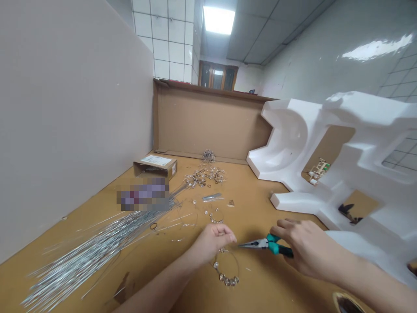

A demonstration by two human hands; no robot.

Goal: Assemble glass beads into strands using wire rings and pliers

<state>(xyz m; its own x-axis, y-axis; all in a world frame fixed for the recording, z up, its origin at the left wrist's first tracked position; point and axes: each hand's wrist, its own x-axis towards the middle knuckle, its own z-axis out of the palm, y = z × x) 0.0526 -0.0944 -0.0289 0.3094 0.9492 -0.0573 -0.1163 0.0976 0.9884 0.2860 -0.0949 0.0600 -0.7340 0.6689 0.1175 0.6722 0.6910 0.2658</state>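
Pinching the far edge of a beaded wire hoop (231,281) with the left hand (214,240), at the near middle of the table (270,289). Gripping green-handled needle-nose pliers (260,244) with the right hand (302,239), pointing them left toward the pinch. Having a bundle of metal wires (100,250) lying left, another beaded hoop (215,221) beyond, scattered small rings (195,178) and a cardboard box (156,161) farther off, white foam packaging (352,174) standing right.

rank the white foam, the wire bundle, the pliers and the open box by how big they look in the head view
1. White foam
2. Wire bundle
Unranked below these: open box and pliers; they look close, and the pliers are nearer and partly covered.
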